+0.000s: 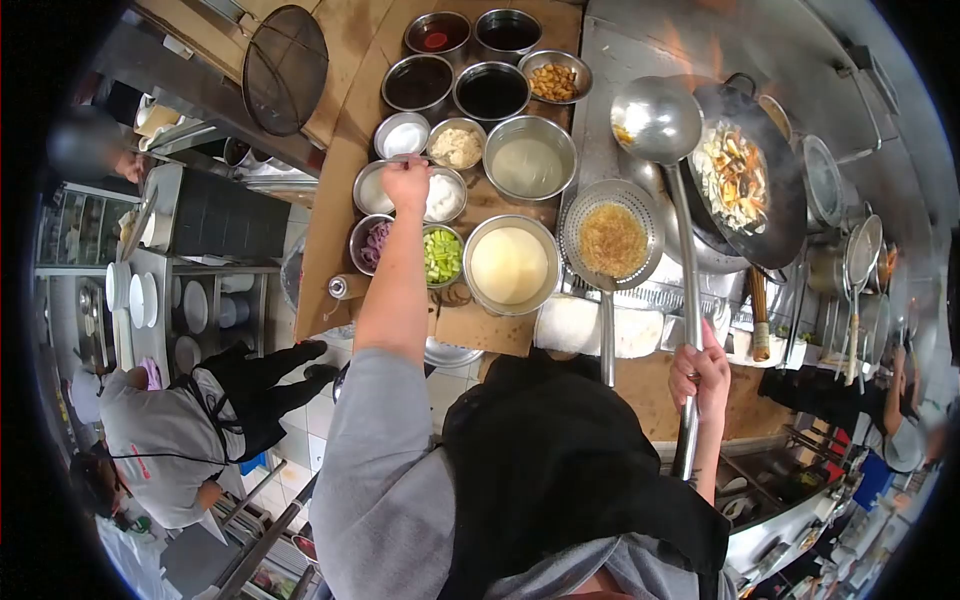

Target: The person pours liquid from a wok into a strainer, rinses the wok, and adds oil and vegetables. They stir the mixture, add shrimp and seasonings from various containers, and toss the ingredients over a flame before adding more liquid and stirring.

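My right hand (703, 378) is wrapped round the long handle of a steel ladle (657, 118), whose bowl hangs beside the wok (790, 225). Sliced vegetables (730, 180) lie in the wok, and flames show behind it. My left hand (406, 184) reaches over the seasoning bowls with its fingers drawn together; what they hold, if anything, is hidden. Close to those fingers are a bowl of white powder (442, 197), a partly covered bowl (372, 190), another bowl of white seasoning (403, 140) and a bowl of beige granules (456, 146).
Bowls of chopped greens (441, 255), purple onion (372, 243) and pale yellow liquid (510, 265) stand nearer me. A perforated strainer (600, 240) holds browned bits. Dark sauces (490, 90) sit at the back. A person (180, 440) stands at the left; another is far right.
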The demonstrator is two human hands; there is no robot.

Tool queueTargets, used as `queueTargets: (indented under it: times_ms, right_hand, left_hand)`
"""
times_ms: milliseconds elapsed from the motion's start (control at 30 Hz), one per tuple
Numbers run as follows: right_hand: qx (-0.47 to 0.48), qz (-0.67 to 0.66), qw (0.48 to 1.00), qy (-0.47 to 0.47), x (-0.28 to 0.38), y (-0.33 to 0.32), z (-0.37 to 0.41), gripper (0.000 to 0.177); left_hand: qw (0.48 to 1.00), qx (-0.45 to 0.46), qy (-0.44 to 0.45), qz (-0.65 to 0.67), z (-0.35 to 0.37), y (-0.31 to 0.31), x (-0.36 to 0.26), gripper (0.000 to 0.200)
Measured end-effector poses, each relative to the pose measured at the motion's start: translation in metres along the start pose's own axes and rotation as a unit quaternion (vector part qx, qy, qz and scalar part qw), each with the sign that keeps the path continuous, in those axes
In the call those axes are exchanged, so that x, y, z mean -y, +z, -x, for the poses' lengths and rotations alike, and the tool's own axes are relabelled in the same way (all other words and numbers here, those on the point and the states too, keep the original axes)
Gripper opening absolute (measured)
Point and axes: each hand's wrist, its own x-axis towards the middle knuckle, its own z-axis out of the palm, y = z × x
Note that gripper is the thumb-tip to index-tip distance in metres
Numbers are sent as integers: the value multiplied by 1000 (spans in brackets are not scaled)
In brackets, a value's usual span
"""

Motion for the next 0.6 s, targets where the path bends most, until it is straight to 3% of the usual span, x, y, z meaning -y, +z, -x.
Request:
queueTargets:
  times_ms: [200, 600]
  right_hand:
    - [49, -25, 998, 41, -6, 6, -6, 44]
    - [59, -11, 994, 93, 5, 28, -9, 47]
  left_hand:
    - [998, -9, -58, 18, 4, 1, -8, 8]
    - [987, -48, -132, 75, -6, -1, -15, 11]
